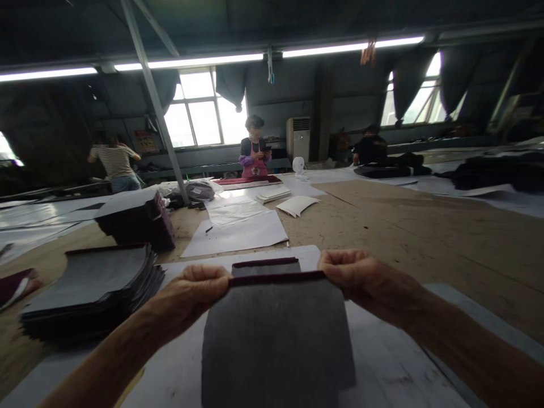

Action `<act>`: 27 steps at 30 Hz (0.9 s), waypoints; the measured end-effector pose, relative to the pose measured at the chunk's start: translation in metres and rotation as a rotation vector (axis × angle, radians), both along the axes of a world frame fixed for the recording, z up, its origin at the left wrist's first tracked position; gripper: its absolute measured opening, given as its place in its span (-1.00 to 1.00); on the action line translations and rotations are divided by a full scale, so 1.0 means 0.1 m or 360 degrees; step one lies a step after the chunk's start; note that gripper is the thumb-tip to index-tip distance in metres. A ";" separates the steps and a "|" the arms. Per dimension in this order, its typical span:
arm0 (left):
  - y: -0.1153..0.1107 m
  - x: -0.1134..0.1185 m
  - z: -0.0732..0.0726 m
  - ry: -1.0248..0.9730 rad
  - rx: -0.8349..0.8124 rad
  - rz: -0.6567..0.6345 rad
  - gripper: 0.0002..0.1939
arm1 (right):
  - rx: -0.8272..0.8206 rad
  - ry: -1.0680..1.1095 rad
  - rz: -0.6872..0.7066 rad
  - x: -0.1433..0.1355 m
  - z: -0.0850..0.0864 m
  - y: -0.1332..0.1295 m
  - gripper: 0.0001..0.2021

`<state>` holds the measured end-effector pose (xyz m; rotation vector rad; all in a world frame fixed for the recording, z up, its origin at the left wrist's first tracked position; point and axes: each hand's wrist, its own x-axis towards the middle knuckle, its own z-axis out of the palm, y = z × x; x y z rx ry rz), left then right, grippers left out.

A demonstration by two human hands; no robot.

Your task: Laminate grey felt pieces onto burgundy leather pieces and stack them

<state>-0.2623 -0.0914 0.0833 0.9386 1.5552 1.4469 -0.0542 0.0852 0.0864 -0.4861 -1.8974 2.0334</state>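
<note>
A grey fabric panel (276, 340) with a dark maroon top edge hangs between my two hands over the table. My left hand (206, 283) pinches its upper left corner. The upper right corner is gripped by my right hand (348, 269), fingers closed. Just behind the held panel, a second grey piece with a maroon edge (266, 266) lies on white paper (382, 357). Left of my left hand sits a thick stack of grey panels (91, 277), its layers slightly fanned. The held panel's lower end runs out of the picture.
Beyond that stack stands a taller pile of dark maroon pieces (136, 218). White sheets (238, 232) and cut white pieces (297, 205) lie ahead on the brown tabletop (425, 238). A slanted metal pole (157, 102) rises left. A person in a pink apron (255, 156) stands across; two others are farther off.
</note>
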 end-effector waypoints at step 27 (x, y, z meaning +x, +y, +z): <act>0.76 -0.39 -0.93 0.0631 0.0180 0.1054 -0.70 | 0.0507 -0.0458 -0.0796 -0.82 -0.80 0.49 -0.74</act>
